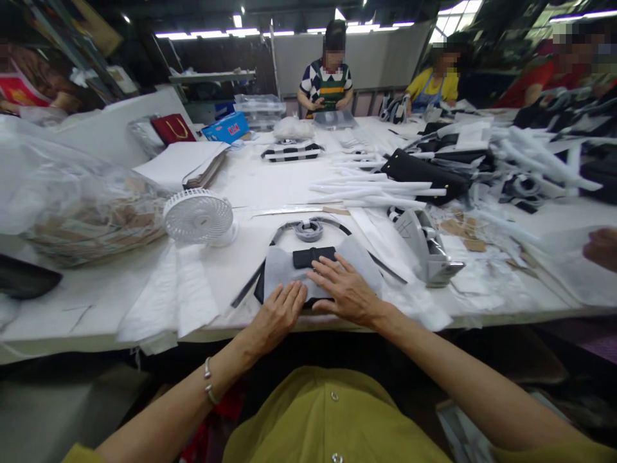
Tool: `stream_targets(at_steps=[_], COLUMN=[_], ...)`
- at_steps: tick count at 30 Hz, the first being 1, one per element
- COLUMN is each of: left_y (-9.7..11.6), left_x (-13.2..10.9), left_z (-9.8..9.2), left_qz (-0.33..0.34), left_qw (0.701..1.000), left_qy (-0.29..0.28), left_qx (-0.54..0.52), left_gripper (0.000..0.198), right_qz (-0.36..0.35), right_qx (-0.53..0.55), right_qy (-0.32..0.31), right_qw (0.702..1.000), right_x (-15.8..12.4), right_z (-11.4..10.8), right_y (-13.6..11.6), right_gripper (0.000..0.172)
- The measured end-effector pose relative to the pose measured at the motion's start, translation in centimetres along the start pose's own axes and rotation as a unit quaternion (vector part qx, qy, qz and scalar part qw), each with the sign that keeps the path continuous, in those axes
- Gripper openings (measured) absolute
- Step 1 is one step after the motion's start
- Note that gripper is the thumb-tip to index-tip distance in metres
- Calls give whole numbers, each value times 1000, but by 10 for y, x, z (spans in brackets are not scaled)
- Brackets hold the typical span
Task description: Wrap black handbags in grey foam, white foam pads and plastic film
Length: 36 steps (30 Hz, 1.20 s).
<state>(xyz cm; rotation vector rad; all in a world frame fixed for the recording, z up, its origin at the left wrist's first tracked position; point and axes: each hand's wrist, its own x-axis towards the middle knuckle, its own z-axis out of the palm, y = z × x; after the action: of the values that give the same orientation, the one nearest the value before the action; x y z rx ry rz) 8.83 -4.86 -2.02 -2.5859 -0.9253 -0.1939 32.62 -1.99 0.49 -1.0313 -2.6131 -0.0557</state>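
Tube lights (225,33) and a slanting window (456,20) glared white against a dim background, while the white tabletop (245,251) lay evenly bright with only faint shadows, darkness pooled beneath it, and the wide lens stretched and softened things toward the edges.

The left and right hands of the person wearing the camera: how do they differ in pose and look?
The left hand has its fingers close together, while the right hand has them spread. The left hand's fingertips are lower on the pale grey sheet; the right hand's are nearer the black piece. A silver-coloured bracelet circles the left wrist, but the right wrist is bare. Both hands are palm down.
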Motion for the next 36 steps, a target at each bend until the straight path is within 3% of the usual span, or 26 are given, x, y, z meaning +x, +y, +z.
stream_targets(at_steps=[3, 6, 9, 13, 20, 28, 36], left_y=[-13, -26, -35, -40, -28, -8, -8], left_x=[-2, 1, 8, 11, 5, 2, -3], left_z=[2, -1, -6, -6, 5, 23, 36], left_qz=[15, 28, 34, 26, -33, -71, -78], left_qw=[999, 995, 991, 987, 989, 990, 980], left_qy=[47, 80, 115, 152, 138, 118, 180], left_qx=[-16, -44, -66, -53, 48, 43, 42], left_gripper=[46, 48, 52, 52, 43, 45, 43], right_qz=[-16, 18, 40, 11, -33, 12, 23], right_qx=[-9, -22, -57, -96, -95, -75, -68], right_qy=[0, 12, 49, 75, 96, 141, 159], right_qw=[1000, 1000, 996, 993, 990, 987, 985], right_x=[-6, -9, -5, 7, 17, 3, 0], right_z=[-4, 0, 7, 14, 28, 49, 52], right_y=[-17, -25, -24, -16, -14, -26, -28], right_gripper=[68, 69, 51, 36, 32, 37, 40])
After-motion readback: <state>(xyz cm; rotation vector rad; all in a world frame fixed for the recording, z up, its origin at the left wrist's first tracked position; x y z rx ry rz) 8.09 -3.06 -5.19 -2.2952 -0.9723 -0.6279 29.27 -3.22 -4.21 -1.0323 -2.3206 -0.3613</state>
